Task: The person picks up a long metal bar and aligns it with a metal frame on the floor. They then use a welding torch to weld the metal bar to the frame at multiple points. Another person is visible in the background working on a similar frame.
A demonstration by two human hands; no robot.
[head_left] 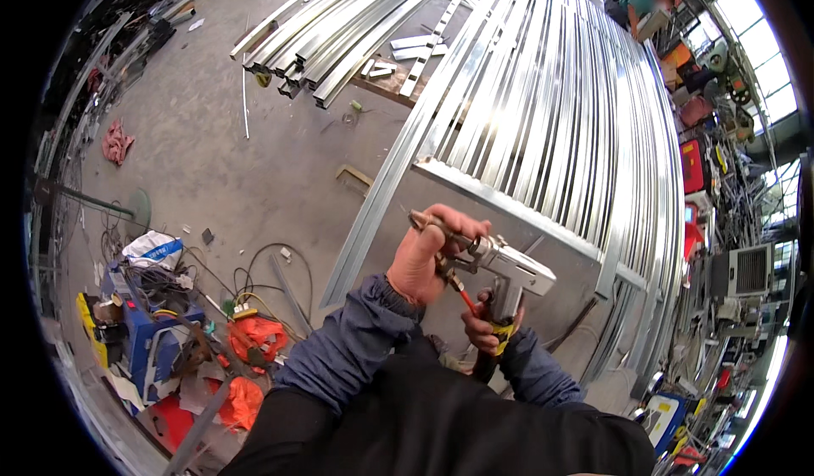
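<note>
In front of my body I hold a handheld welding gun (530, 271) with a boxy silver-white body and a metal nozzle aimed left. My left hand (421, 257) is closed round the nozzle end, the tip poking out past the fingers. Around the grip below the body wraps my right hand (485, 328), next to a yellow-and-black band. A thin orange-red line (462, 291) runs between my hands along the gun. Just ahead, long galvanized metal profiles (543, 94) lie side by side on a frame whose near crossbar (509, 205) is closest to the gun.
A bundle of metal channels (339, 31) juts out at the upper left. Cables, orange bags (254, 340) and a blue box (144, 323) clutter the floor at left. A co-worker (642, 3) is at the far right. Red machines (693, 167) and an air-cooler unit (750, 271) stand at right.
</note>
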